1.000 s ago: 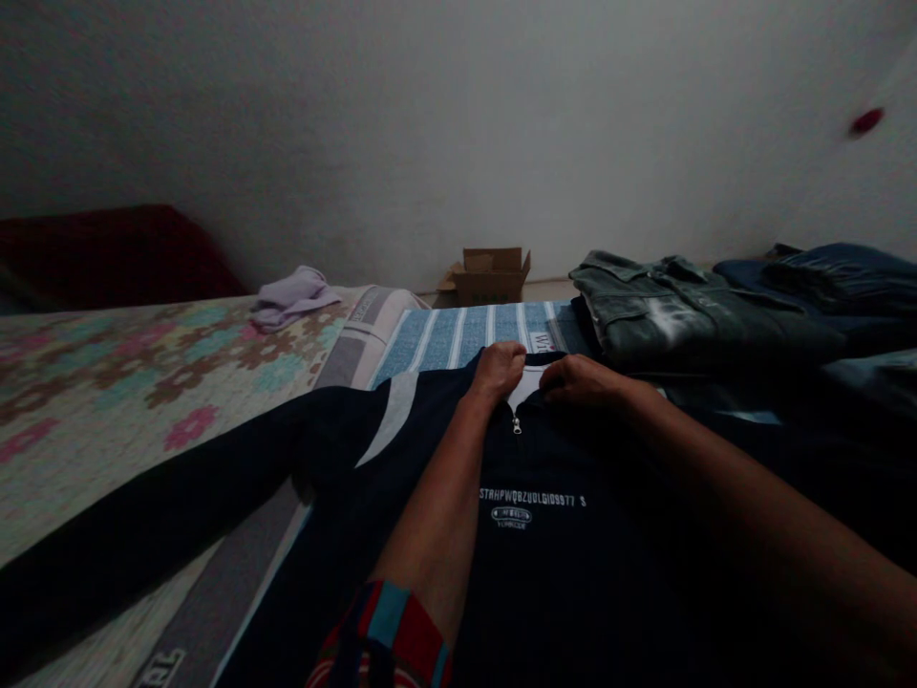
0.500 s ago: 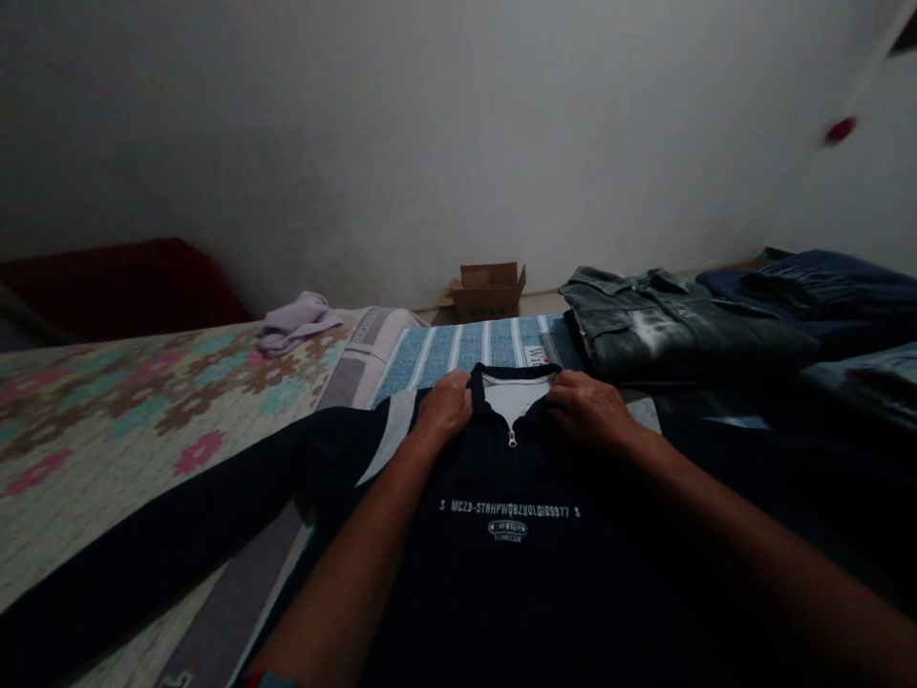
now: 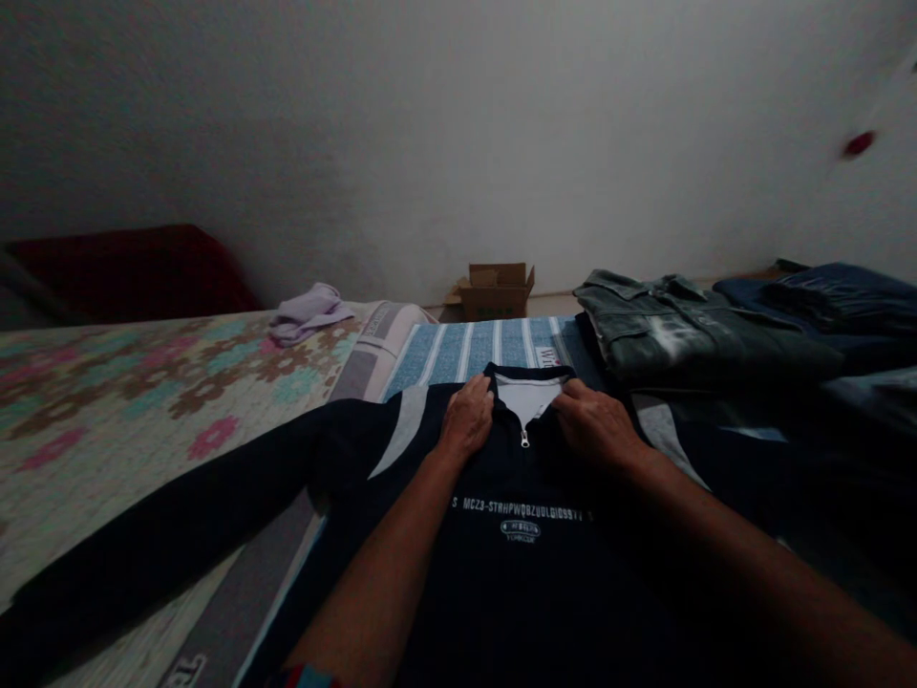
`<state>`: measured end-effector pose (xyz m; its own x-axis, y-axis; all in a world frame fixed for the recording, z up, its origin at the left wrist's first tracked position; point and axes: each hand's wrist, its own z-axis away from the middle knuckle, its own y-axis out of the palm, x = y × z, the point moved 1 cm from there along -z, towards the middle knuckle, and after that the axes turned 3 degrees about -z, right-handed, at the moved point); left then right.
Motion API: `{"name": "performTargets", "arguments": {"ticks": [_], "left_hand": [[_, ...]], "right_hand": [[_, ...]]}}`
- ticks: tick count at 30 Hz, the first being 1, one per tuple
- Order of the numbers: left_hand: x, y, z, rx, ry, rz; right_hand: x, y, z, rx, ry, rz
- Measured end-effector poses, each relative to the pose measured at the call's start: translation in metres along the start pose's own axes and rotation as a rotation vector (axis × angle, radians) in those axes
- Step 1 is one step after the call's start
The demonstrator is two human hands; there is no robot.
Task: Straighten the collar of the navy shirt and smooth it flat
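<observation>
A dark navy pullover (image 3: 501,592) with a short front zip, grey shoulder patches and printed lettering lies spread face up in front of me. My left hand (image 3: 468,417) is closed on the left side of its collar, fingers curled over the edge. On the opposite side of the collar, my right hand (image 3: 596,420) pinches the fabric. Between the hands the collar stands apart, showing the pale lining, and the zip is partly down. One sleeve stretches out to the lower left; the other runs right into shadow.
A folded grey-green denim jacket (image 3: 688,330) and dark folded jeans (image 3: 845,296) are piled at right. A lilac cloth (image 3: 311,313) rests on the flowered bedspread (image 3: 236,382) at left. Beyond the blue striped cloth (image 3: 473,349), an open cardboard box (image 3: 496,296) stands by the wall.
Both hands keep their hold on the collar. The whole view has shifted slightly, so most things appear a little further right. The pullover still lies flat.
</observation>
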<state>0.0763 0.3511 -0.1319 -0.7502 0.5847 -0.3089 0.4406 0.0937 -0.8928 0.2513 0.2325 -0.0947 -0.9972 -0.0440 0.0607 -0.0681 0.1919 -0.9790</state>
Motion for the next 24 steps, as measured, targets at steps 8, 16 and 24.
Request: {"name": "performTargets", "arguments": {"ticks": [8,16,24], "left_hand": [[0.010,-0.002,0.000,-0.181,0.007,0.073],[0.012,0.007,0.003,-0.137,0.051,0.081],[0.011,0.011,0.003,-0.079,0.040,0.054]], "right_hand": [[0.045,-0.006,-0.031,-0.020,-0.091,-0.021],[0.057,0.013,-0.049,0.040,-0.025,0.001],[0.046,0.022,-0.042,0.040,-0.041,0.008]]}}
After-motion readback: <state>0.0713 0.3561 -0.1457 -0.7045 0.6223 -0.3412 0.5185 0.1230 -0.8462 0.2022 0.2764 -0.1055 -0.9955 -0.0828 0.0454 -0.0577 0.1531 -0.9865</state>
